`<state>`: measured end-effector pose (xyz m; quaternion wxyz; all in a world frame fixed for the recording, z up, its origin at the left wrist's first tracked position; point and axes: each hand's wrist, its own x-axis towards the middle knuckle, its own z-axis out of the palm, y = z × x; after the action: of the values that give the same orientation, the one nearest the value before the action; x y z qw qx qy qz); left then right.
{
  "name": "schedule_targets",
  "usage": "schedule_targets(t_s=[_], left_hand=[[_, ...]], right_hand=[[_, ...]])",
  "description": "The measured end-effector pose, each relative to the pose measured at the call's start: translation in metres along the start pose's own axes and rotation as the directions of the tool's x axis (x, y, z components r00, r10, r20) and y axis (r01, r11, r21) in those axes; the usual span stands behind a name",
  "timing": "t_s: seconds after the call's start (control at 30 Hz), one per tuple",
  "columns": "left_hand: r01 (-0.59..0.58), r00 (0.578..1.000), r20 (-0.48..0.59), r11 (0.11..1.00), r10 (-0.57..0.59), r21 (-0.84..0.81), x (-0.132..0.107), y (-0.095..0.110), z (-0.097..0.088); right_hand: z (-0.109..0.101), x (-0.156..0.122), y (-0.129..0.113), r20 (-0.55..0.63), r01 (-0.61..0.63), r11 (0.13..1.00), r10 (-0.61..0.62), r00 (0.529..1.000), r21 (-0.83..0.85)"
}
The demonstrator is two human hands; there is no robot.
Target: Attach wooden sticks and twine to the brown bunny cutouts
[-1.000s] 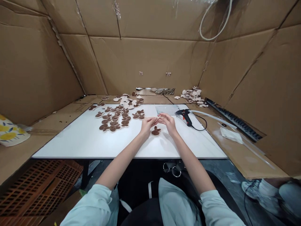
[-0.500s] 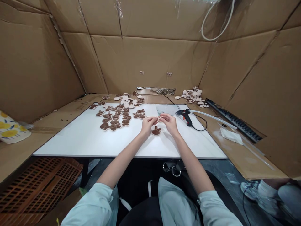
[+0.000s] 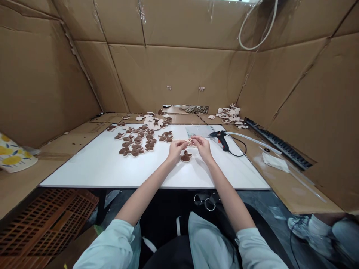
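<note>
My left hand (image 3: 177, 148) and my right hand (image 3: 202, 147) meet above the white board (image 3: 106, 172), fingertips pinched close together. Both are closed on a thin pale cord (image 3: 191, 141), which crosses or loops between them. Its exact shape is too small to make out. Just below the fingers lies one brown patch (image 3: 185, 157) with a pale edge and ear-like lobes. Many similar brown patches (image 3: 137, 140) are spread to the left of my left hand. To the right of my right hand rests a black glue gun (image 3: 221, 140) with a red trigger.
Pale patches lie in a pile (image 3: 153, 120) at the back and another pile (image 3: 230, 113) at the back right. A clear plastic sheet (image 3: 196, 130) is under the glue gun's nozzle. Cardboard walls (image 3: 179, 67) enclose the table. An orange crate (image 3: 47, 220) stands lower left.
My fingertips have shifted slightly, and the cord between them now shows as a wider crossing or loop. The patches and glue gun stay in place.
</note>
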<state>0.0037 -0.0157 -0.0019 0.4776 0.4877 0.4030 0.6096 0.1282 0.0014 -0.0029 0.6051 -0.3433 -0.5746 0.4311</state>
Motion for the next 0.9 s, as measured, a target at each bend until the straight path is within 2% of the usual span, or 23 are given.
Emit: schedule_targets(t_s=[0.17, 0.3, 0.47, 0.53, 0.7, 0.9], left_hand=[[0.003, 1.000, 0.030, 0.999, -0.004, 0.043, 0.000, -0.002, 0.000], [-0.077, 0.996, 0.046, 0.980, 0.070, 0.182, -0.002, 0.000, -0.001], [-0.233, 0.972, 0.093, 0.867, 0.215, 0.440, 0.000, 0.003, -0.007], [-0.275, 0.961, 0.128, 0.829, 0.244, 0.486, 0.002, 0.003, -0.009], [-0.307, 0.942, 0.285, 0.795, 0.176, 0.524, 0.004, 0.003, -0.014], [-0.340, 0.923, 0.355, 0.753, 0.151, 0.563, 0.005, 0.000, -0.015]], right_hand=[[0.000, -0.001, 0.000, -0.004, -0.006, 0.999, 0.006, 1.000, -0.042], [-0.001, -0.001, 0.001, -0.011, -0.008, 0.993, 0.007, 1.000, -0.117], [-0.002, -0.003, 0.000, 0.047, 0.027, 0.968, -0.015, 0.999, -0.251], [-0.003, -0.003, 0.000, 0.083, 0.048, 0.953, -0.024, 0.996, -0.300], [-0.004, -0.003, 0.004, 0.122, 0.084, 0.926, -0.042, 0.992, -0.367], [-0.006, -0.001, 0.005, 0.123, 0.066, 0.931, -0.023, 0.992, -0.360]])
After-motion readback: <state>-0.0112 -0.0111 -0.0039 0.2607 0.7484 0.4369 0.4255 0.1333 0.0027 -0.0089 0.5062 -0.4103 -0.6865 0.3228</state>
